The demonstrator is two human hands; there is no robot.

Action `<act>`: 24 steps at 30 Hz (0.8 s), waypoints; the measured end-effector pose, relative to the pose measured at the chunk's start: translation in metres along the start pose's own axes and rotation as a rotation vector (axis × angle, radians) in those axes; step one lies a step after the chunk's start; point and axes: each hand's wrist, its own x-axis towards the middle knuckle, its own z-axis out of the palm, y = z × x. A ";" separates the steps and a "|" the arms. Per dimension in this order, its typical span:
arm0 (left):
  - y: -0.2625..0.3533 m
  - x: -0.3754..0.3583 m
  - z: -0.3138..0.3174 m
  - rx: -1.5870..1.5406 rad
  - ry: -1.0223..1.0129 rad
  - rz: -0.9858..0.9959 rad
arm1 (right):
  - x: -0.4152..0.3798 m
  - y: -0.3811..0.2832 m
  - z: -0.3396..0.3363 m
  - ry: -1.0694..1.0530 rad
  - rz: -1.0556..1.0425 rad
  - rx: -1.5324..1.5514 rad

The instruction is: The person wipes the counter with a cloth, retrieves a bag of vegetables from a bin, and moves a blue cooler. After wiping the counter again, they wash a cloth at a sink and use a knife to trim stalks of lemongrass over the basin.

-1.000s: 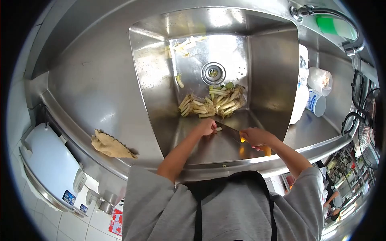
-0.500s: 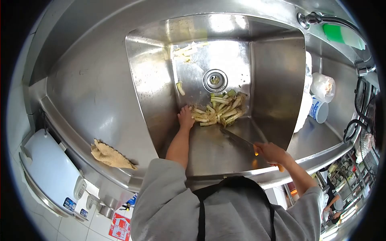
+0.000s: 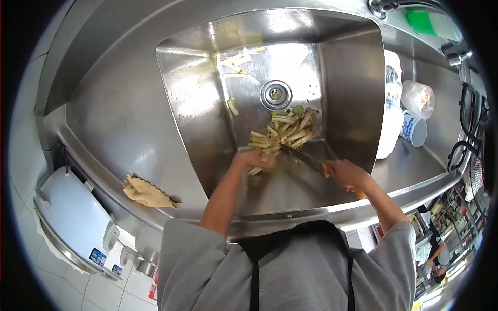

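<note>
A heap of pale, greenish-white vegetable stalks, some with brownish root ends, lies on the floor of the steel sink below the drain. My left hand is closed around a stalk at the near left edge of the heap; motion blurs the fingertips and the piece. In my right hand is a kitchen knife by its orange handle. Its dark blade points left, with the tip touching or just over the stalks. Loose stalk pieces lie at the far left of the basin.
The drain is beyond the heap. A tan cloth rests on the left ledge. White bags and a white-and-blue tub stand on the right. Above them are a faucet and a green-and-white bottle. Another person is at the lower right.
My left hand has moved right and nearer to me, shifting stalks from the heap's left side. The knife has come up slightly, closer to the heap. The camera view has shifted a little.
</note>
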 end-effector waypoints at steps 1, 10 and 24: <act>0.010 0.000 0.012 0.003 0.003 -0.005 | 0.004 0.000 0.002 0.015 -0.024 0.004; 0.058 -0.053 0.036 0.150 -0.019 0.093 | 0.025 -0.001 0.033 -0.065 -0.126 0.002; 0.030 -0.070 0.056 0.010 0.250 0.261 | 0.023 -0.015 0.043 0.017 -0.278 -0.113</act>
